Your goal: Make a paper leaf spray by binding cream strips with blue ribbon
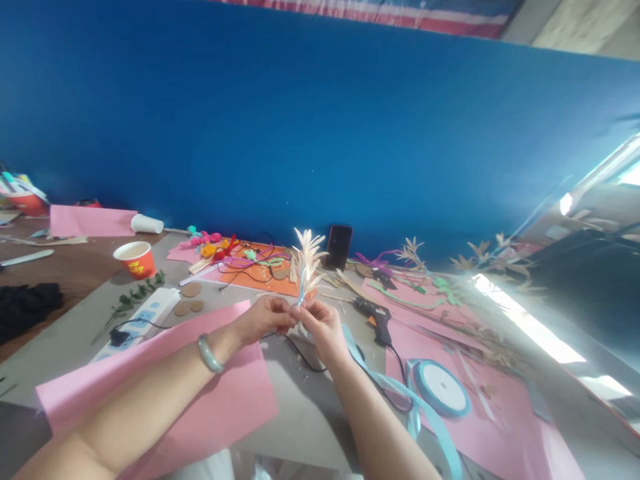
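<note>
A cream-coloured craft flower (309,257) with thin, pointed petals stands upright above my hands, on a short light-blue stem. My left hand (270,315), with a jade-like bangle (209,353) on its wrist, is closed in a pinch at the base of that stem. Against it, my right hand (323,325) also pinches the stem between thumb and fingers. Where each fingertip ends is partly hidden. Light-blue ribbon (395,385) loops beside my right forearm, near a ribbon spool (443,388) that lies on pink paper.
A black glue gun (377,320) lies right of my hands, its cord trailing down. Behind stands a phone (339,247). Leftward are a power strip (143,317), a red paper cup (135,260) and cork-like discs (183,307). More cream flowers (411,253) lie right. A blue partition (300,133) closes the back.
</note>
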A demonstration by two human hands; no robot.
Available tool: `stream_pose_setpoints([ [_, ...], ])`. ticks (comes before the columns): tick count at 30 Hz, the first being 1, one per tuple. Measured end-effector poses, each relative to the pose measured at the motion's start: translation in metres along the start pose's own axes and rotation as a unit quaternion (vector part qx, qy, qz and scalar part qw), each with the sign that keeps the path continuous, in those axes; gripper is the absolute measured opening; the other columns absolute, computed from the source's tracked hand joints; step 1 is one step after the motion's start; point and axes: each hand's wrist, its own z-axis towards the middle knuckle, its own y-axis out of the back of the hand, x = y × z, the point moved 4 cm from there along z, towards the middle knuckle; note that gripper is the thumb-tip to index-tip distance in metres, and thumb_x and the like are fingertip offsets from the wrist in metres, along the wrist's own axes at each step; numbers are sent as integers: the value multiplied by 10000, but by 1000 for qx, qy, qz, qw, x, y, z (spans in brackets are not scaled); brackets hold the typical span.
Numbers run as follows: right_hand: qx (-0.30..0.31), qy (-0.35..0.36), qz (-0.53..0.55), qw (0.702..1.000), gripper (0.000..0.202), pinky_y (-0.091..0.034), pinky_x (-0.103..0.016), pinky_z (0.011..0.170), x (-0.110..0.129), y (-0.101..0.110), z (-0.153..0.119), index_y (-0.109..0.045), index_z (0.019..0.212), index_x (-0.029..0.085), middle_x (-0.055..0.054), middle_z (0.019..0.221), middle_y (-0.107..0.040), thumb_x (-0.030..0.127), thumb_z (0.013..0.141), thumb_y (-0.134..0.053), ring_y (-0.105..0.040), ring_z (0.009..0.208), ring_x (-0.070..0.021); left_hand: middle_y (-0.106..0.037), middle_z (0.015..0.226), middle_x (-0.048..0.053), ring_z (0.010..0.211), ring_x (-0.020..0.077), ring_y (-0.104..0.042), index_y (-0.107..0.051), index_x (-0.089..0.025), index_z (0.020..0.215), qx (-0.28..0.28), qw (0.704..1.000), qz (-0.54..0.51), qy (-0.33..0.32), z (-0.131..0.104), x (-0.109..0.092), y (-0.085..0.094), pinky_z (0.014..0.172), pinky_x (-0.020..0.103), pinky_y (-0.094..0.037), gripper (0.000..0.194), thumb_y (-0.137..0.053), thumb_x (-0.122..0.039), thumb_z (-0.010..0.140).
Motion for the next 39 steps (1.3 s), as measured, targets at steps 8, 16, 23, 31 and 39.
stream_pose_setpoints([
  [8,-36,3,-32,999,280,-444,-229,483,1,2,0,-572,586,171,31,498,-580,342,629,-790,-512,441,-100,-542,492,-26,452,67,-445,-576,-118,575,-17,1000,25,0,-1,0,-1,471,206,-322,274,-781,-298,597],
  [16,11,-29,10,999,278,-469,-252,486,-5,-1,-1,-580,641,170,13,534,-607,381,680,-757,-553,461,-123,-506,446,-28,435,71,-443,-577,-115,549,36,999,26,21,-3,-2,-4,460,210,-311,264,-746,-287,656],
  [23,39,-47,34,998,277,-406,-198,418,-1,-3,-2,-595,649,159,34,478,-545,387,712,-739,-488,424,-84,-604,571,35,500,97,-526,-663,-97,645,71,995,-39,60,-3,3,-2,481,214,-373,257,-756,-335,672],
  [31,126,-68,98,985,280,-514,-279,495,2,-13,-5,-554,678,185,30,509,-569,416,762,-689,-584,434,-134,-666,678,69,511,89,-575,-699,-87,719,125,985,-82,84,-7,0,-6,463,182,-395,278,-761,-355,677],
  [39,128,-76,111,983,286,-512,-276,503,3,-12,-7,-570,698,178,38,514,-549,431,754,-691,-592,447,-135,-667,707,75,528,95,-579,-690,-87,750,139,981,-98,89,-10,-3,-8,486,201,-420,288,-755,-360,685],
])
